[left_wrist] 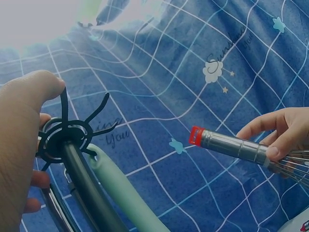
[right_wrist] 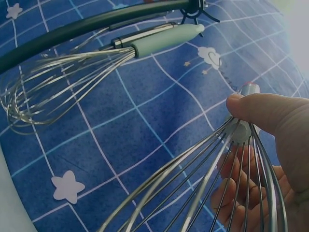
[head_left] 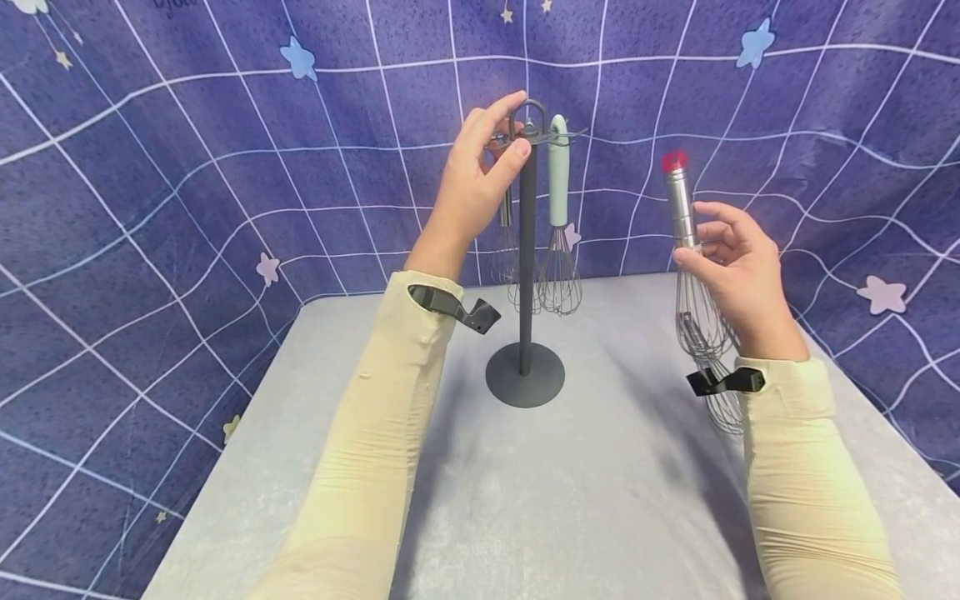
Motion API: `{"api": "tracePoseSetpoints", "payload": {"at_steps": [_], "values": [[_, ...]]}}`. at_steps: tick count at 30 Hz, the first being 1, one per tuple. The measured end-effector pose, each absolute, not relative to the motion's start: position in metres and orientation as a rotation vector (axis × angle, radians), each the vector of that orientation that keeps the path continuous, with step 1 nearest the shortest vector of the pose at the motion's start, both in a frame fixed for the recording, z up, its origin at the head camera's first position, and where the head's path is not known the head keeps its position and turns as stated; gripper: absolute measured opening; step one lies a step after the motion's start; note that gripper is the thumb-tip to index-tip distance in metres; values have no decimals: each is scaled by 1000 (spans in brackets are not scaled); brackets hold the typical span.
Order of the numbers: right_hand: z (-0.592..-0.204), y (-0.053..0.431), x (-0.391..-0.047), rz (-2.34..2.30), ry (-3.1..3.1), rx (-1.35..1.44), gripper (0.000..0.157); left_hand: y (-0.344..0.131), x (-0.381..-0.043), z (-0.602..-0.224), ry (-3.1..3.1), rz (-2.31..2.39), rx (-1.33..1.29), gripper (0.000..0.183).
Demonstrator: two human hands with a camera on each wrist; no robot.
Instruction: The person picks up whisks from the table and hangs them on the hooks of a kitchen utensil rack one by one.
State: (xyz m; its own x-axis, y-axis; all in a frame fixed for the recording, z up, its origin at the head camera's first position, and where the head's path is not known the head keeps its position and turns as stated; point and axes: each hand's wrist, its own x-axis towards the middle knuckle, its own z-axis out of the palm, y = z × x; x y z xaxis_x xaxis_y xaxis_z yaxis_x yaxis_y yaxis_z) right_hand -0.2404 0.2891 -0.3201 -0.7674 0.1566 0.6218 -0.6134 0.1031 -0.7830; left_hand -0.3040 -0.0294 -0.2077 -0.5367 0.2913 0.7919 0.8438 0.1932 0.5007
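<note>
Right hand (head_left: 738, 267) fingers pinching whisk (head_left: 693, 275) handle, left hand (head_left: 472, 179) seemingly touching rack (head_left: 527, 250) top

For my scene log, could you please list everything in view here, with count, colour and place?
rack: 1, dark grey, upright mid-table
mint-handled whisk: 1, hanging on the rack's right side
steel whisk: 1, silver, hanging on the rack's left side
red-capped whisk: 1, steel, held handle up
table: 1, pale grey
backdrop: 1, blue, white grid, stars
left hand: touches the rack's top
right hand: pinches the red-capped whisk
</note>
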Motion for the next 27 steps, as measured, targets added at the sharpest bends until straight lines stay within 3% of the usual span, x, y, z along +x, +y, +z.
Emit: {"api": "tracePoseSetpoints", "payload": {"at_steps": [27], "values": [[-301,262,-239,1785,-1711,595,60,-30,-304,-208,-1926,-1324,-1073,51]]}}
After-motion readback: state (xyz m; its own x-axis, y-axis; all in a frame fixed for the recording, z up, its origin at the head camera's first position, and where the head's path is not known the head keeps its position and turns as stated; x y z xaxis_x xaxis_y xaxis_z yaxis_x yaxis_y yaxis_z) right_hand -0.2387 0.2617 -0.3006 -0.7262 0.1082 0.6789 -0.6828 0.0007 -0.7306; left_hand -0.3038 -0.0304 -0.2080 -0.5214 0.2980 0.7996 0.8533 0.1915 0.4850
